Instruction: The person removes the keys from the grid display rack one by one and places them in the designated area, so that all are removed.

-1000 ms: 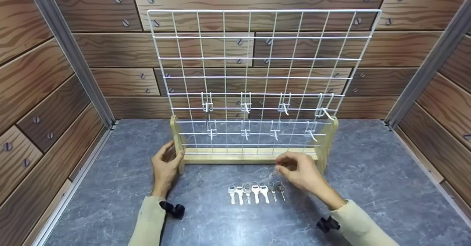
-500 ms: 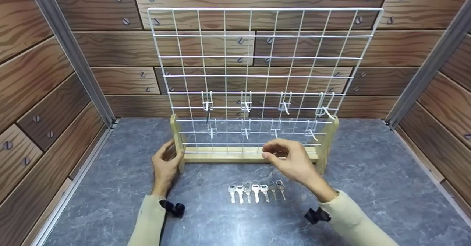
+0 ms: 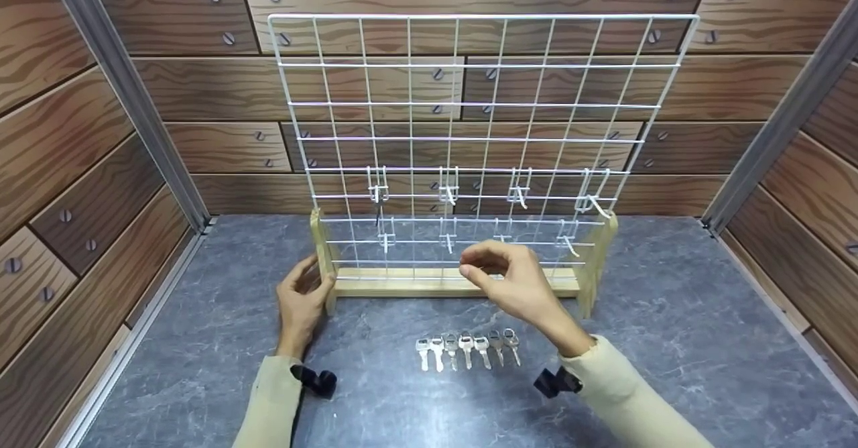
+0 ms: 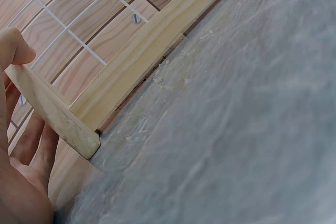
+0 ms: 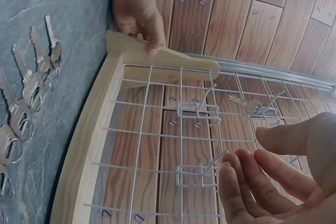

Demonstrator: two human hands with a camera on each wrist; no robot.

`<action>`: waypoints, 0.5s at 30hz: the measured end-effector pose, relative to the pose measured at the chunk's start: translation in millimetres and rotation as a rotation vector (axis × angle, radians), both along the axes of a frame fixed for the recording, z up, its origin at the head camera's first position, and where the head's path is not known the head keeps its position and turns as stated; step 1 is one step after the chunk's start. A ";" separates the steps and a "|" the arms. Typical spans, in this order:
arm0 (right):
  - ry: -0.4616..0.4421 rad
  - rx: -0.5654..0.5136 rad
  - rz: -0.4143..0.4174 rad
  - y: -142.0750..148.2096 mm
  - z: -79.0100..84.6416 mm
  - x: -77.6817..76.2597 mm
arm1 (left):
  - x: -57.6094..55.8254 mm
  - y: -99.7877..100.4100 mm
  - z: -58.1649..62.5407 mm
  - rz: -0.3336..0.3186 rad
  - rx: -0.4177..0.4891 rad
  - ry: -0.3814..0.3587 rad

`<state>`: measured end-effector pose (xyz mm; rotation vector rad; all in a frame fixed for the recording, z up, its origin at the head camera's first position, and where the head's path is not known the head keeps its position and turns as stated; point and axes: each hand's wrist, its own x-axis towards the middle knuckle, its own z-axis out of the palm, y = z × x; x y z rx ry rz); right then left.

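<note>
My left hand holds the left wooden end piece of a stand, thumb on one side and fingers on the other. A white wire grid rises from this stand. In front of the grid's lower right part, my right hand hovers with bent fingers and a gap between thumb and fingers; I see nothing held in it. In the right wrist view its fingertips are close to a white hook; whether they touch is unclear. One key hangs from the upper left hook.
Several silver keys lie in a row on the grey marbled tabletop before the stand. More white hooks sit in two rows on the grid. Wood-patterned walls enclose the back and sides.
My right hand has moved left and somewhat up along the front of the grid, its thumb and fingers spreading apart slightly. The left hand, stand and keys stay put.
</note>
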<state>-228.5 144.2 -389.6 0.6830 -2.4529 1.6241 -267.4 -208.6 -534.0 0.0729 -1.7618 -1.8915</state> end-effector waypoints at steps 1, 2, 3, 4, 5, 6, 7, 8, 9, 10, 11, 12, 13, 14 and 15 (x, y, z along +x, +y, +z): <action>-0.004 -0.007 0.001 -1.0 0.9 -0.7 | 0.4 0.1 0.0 0.002 0.001 -0.001; -0.006 -0.015 0.005 -2.1 1.5 -1.4 | 0.8 0.2 0.2 0.003 0.000 -0.001; -0.006 -0.024 0.009 -3.3 2.3 -1.9 | 1.1 0.3 0.3 0.003 0.000 0.000; -0.006 -0.033 0.011 -4.5 3.3 -2.2 | 1.2 0.3 0.3 0.003 -0.001 0.001; -0.008 -0.042 0.014 -5.7 4.3 -2.7 | 1.6 0.5 0.4 0.003 0.000 0.004; -0.010 -0.049 0.017 -7.1 5.2 -3.3 | 1.6 0.5 0.4 0.002 -0.001 0.005; -0.012 -0.058 0.018 -8.4 6.4 -3.7 | 1.0 0.3 0.6 0.000 0.000 0.008; -0.012 -0.067 0.020 -9.9 7.5 -4.0 | 0.6 0.1 0.6 -0.001 0.000 0.008; -0.011 -0.073 0.019 -11.3 8.7 -4.2 | 0.7 0.0 0.5 -0.001 -0.003 0.006; -0.010 -0.074 0.019 -12.6 9.6 -4.7 | 0.9 0.0 0.6 -0.001 -0.006 0.004; -0.008 -0.076 0.018 -13.8 10.3 -5.1 | 0.9 -0.2 0.5 -0.002 -0.009 0.004; -0.004 -0.077 0.016 -15.1 11.1 -5.4 | 0.7 -0.4 0.4 -0.004 -0.012 0.001; -0.002 -0.079 0.014 -16.4 11.9 -5.6 | 0.7 -0.7 0.3 -0.007 -0.013 0.001; 0.003 -0.080 0.011 -17.6 12.3 -6.0 | 0.9 -0.8 0.3 -0.008 -0.013 0.002; 0.006 -0.080 0.009 -18.8 12.7 -6.4 | 1.1 -0.9 0.2 -0.009 -0.011 0.003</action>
